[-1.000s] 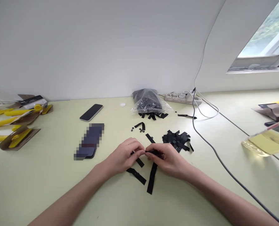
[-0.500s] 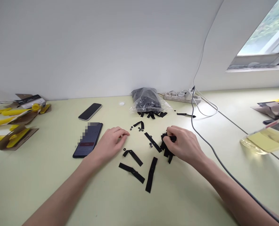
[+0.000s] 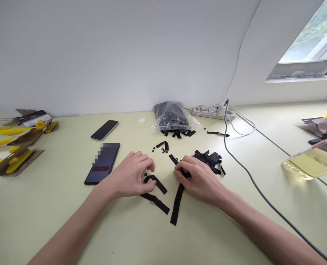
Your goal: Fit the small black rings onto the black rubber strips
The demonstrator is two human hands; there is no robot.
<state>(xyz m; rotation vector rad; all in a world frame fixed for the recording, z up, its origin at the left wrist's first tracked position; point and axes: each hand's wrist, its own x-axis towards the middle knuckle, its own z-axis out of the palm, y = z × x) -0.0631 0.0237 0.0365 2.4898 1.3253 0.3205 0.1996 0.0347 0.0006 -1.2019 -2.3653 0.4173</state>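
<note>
My left hand (image 3: 137, 173) is open, thumb and fingers apart, over a bent black strip (image 3: 160, 185) left of centre. Closed fingers of my right hand (image 3: 198, 176) are at a black strip (image 3: 173, 159) in the middle; what they grip is mostly hidden. Another strip (image 3: 175, 211) lies below my right hand, and one more (image 3: 160, 205) rests below my left. A pile of black strips (image 3: 211, 160) sits just behind my right hand. Small black rings (image 3: 164, 150) lie near a folded strip (image 3: 166, 145) farther back.
Two phones (image 3: 105, 130) (image 3: 104, 165) lie at the left. By the wall are a clear bag of black pieces (image 3: 171, 116) and a power strip (image 3: 207, 112). A grey cable (image 3: 252, 178) crosses the right side. Yellow tools (image 3: 17, 130) lie far left, a yellowish clear container (image 3: 312, 163) far right.
My right hand has moved left from the pile of strips, which now shows spread out. My left hand has shifted slightly toward the near strips, and its thumb and fingers have parted.
</note>
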